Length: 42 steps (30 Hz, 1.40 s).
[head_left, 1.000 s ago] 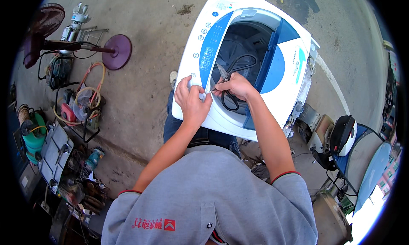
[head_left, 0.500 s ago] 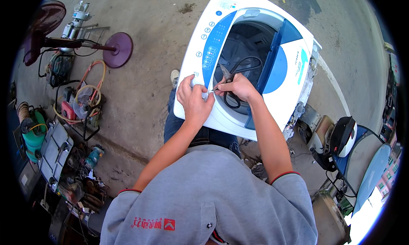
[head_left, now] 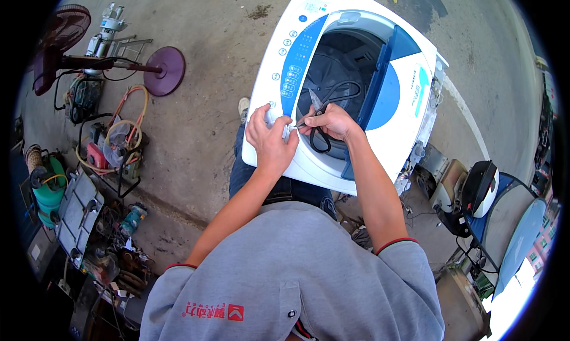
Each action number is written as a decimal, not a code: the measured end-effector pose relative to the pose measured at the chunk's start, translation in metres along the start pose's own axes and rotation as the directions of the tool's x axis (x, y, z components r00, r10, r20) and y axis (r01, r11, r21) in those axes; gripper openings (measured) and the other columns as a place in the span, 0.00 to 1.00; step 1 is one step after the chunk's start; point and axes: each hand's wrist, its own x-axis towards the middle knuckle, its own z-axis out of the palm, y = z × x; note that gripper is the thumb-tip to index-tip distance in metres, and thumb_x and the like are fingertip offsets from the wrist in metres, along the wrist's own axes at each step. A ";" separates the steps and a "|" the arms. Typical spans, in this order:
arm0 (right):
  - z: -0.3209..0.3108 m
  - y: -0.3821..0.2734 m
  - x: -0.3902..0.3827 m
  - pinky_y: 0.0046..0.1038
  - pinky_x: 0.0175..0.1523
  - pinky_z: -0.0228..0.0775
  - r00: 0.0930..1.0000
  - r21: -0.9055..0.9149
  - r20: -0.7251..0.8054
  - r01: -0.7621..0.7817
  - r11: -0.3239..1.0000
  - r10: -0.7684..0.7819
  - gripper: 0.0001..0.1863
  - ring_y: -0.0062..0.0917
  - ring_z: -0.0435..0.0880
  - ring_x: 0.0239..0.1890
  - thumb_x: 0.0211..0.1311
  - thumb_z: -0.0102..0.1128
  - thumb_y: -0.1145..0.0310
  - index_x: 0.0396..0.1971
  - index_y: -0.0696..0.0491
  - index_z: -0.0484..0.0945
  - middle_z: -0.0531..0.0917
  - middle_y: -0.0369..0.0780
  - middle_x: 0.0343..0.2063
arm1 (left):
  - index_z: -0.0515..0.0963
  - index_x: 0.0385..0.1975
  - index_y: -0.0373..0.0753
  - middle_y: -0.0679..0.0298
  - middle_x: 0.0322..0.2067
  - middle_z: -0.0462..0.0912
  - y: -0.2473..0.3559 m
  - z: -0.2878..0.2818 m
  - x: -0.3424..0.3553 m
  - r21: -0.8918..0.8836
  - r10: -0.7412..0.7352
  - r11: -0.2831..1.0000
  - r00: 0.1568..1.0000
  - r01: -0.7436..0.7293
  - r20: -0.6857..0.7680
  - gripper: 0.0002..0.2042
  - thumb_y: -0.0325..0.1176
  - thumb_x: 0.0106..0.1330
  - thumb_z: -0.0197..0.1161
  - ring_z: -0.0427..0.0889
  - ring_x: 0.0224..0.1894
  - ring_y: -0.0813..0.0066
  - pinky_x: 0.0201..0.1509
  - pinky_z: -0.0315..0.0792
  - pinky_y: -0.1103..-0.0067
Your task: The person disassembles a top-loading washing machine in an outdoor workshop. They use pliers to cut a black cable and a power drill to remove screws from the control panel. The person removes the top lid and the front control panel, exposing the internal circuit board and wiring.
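A white and blue top-loading washing machine [head_left: 320,169] stands in front of me, its tub [head_left: 338,62] uncovered and the blue lid [head_left: 386,74] folded up at the right. My right hand [head_left: 333,122] grips a pair of scissors [head_left: 315,98] with large black handle loops; the blades point up and away, over the tub's near left rim. My left hand [head_left: 271,138] rests on the machine's near left corner, below the control panel [head_left: 293,74]. Its thumb and forefinger close around a small whitish bit near the right fingertips, too small to name.
A purple floor fan [head_left: 164,71] lies tipped at the left, with a hose-wound machine [head_left: 98,151] and a green tank [head_left: 47,192] nearer. At the right, by the washing machine, are a black and white case [head_left: 480,189] and other scrap. Bare concrete floor [head_left: 208,74] surrounds these.
Both hands stay at the same spot on the machine's rim. The scissors have shifted very slightly in my right hand; little else differs.
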 end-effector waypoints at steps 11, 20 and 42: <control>0.008 -0.017 0.002 0.28 0.38 0.78 0.999 -0.166 -0.036 -0.041 0.985 0.035 0.07 0.32 0.85 0.30 0.54 0.64 0.78 0.31 0.65 0.79 0.84 0.48 0.27 | 0.71 0.38 0.42 0.51 0.59 0.62 -0.004 0.002 0.001 -0.009 -0.005 1.000 1.000 0.005 0.020 0.18 0.31 0.48 0.69 0.56 0.65 0.49 0.65 0.48 0.57; -0.002 -0.004 0.006 0.29 0.41 0.77 0.999 0.014 0.015 -0.036 0.999 0.036 0.07 0.32 0.85 0.32 0.55 0.64 0.78 0.32 0.65 0.79 0.84 0.49 0.28 | 0.72 0.37 0.43 0.52 0.59 0.62 -0.004 0.003 -0.001 0.011 -0.006 1.000 1.000 0.006 0.019 0.17 0.30 0.47 0.70 0.57 0.64 0.49 0.65 0.47 0.57; 0.003 0.003 0.000 0.30 0.39 0.79 0.996 0.000 -0.082 -0.020 1.000 0.020 0.07 0.33 0.85 0.32 0.55 0.65 0.78 0.31 0.65 0.79 0.83 0.48 0.29 | 0.80 0.32 0.45 0.51 0.56 0.67 0.005 -0.010 0.009 0.146 0.133 0.978 0.986 -0.147 0.100 0.10 0.32 0.48 0.69 0.62 0.62 0.48 0.62 0.53 0.55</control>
